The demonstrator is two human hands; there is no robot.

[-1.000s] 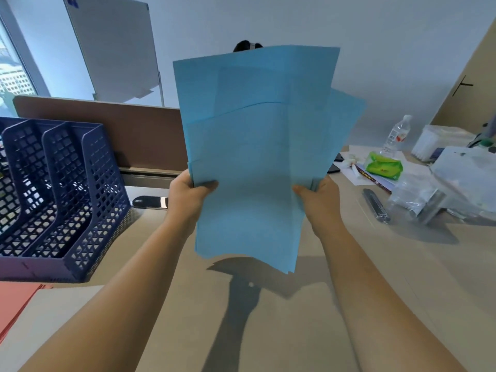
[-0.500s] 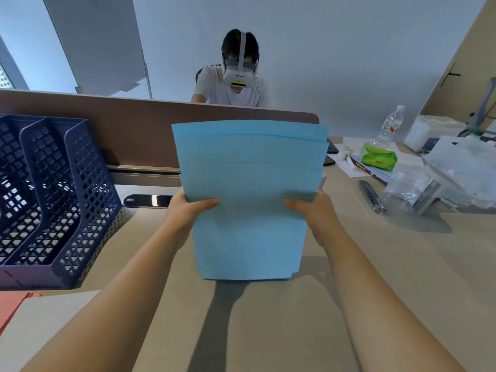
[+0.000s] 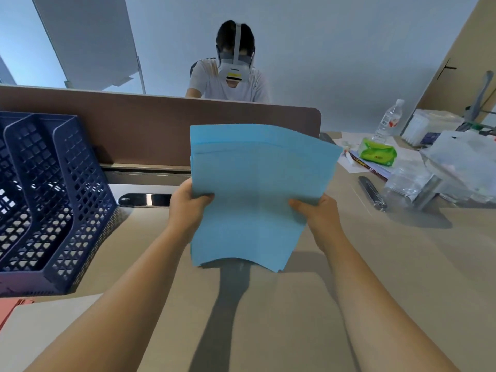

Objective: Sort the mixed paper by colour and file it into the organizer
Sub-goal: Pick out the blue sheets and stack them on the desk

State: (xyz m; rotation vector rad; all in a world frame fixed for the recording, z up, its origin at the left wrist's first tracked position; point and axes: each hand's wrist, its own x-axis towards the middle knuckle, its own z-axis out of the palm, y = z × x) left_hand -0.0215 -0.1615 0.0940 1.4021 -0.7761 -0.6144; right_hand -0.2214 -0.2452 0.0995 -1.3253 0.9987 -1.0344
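From the head view we hold a stack of blue paper (image 3: 252,189) upright above the desk (image 3: 402,264). Our left hand (image 3: 185,210) grips its left edge and our right hand (image 3: 319,218) grips its right edge, thumbs on the front. The dark blue organizer (image 3: 53,200) stands well to the left, with pink paper (image 3: 8,310) beside it.

A: The fanned blue sheets (image 3: 255,194) have been squared into one stack since a second ago.

B: And now its bottom edge bows upward, lower corners spreading again, stack tilting right.
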